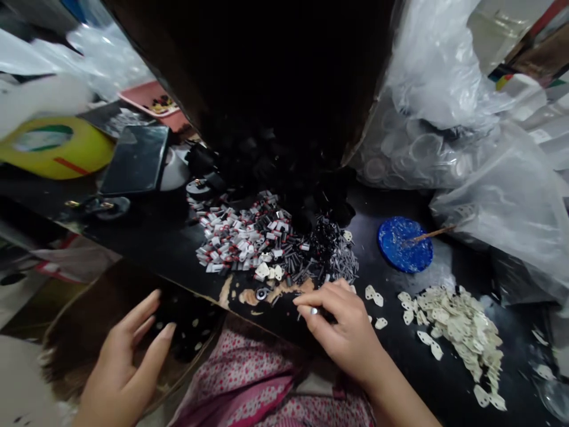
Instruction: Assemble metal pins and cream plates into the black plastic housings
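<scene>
My left hand [127, 362] hangs over a round container [66, 338] below the table edge, fingers apart and nothing in them. My right hand [340, 323] is at the front edge of the black table [164, 246], thumb and forefinger pinched on a small metallic piece [313, 311]. Just left of it lies a small round black-and-silver part [261, 293]. Behind are a heap of white, grey and red parts [240, 237] and a pile of thin dark pins [342, 255]. Pale flat plates [462, 326] are heaped to the right.
A blue lid [405, 244] with a wooden stick [433, 233] lies at the right. A large dark box [267, 71] stands behind the heaps. Plastic bags [511, 207] fill the right back. At the left are a yellow tape roll [84, 148] and a dark rectangular case [136, 159].
</scene>
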{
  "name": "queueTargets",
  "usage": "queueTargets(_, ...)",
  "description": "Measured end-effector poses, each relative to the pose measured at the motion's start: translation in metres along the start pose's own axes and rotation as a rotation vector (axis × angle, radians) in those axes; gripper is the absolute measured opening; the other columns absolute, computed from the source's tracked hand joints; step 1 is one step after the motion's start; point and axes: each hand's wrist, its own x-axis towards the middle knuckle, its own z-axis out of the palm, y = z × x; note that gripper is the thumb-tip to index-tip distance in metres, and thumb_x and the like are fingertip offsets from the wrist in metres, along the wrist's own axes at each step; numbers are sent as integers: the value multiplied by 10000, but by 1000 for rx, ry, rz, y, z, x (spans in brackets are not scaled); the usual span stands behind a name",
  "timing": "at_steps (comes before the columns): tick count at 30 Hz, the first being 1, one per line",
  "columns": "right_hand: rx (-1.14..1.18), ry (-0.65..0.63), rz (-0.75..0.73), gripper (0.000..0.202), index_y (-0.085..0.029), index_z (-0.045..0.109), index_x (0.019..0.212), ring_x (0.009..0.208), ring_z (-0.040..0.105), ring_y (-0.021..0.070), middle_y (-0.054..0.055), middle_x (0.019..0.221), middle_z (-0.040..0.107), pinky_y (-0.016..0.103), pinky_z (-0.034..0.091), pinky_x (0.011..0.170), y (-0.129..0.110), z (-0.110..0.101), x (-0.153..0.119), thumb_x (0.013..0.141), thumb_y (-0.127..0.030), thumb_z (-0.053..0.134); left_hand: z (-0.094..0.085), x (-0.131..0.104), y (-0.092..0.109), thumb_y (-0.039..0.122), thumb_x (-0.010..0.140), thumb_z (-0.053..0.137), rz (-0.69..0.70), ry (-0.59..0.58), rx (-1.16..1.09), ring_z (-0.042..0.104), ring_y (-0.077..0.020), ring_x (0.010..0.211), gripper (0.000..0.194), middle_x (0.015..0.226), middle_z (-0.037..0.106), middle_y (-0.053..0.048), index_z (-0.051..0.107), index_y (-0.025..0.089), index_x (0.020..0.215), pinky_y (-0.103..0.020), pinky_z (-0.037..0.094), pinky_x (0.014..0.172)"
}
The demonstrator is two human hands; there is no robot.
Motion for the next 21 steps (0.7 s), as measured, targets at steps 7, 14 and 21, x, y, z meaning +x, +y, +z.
queueTargets(7, -44, 84, -75, 132, -221, 713, 968, 664, 590, 151, 1, 770, 717, 334, 418, 698, 16, 2, -2, 944, -193, 586, 149, 74, 96, 297, 786, 783, 702, -180, 342, 508, -375, 1333, 454, 1351, 667, -89, 685, 269, 1229, -509, 269, 1189)
queueTargets(14, -63, 82, 27, 137, -227, 721, 941, 734, 639, 161, 0, 830, 754, 338, 439, 733, 19, -2, -2, 939, -189, 589, 159, 91, 105, 252, 766, 799, 716, -157, 275, 493, -382, 1334, 446, 1309, 653, -122, 677, 240, 1195, -523, 244, 1190)
queueTargets(21, -139, 124, 156, 414, -220, 613, 1285, 843, 671, 211, 56, 1031, 751, 383, 484, 802, 10, 6, 5, 878, -275, 664, 132, 27, 81, 365, 838, 760, -50, -427, -539, 710, -238, 995, 397, 1103, 734, -54, 648, 281, 1210, -348, 565, 894)
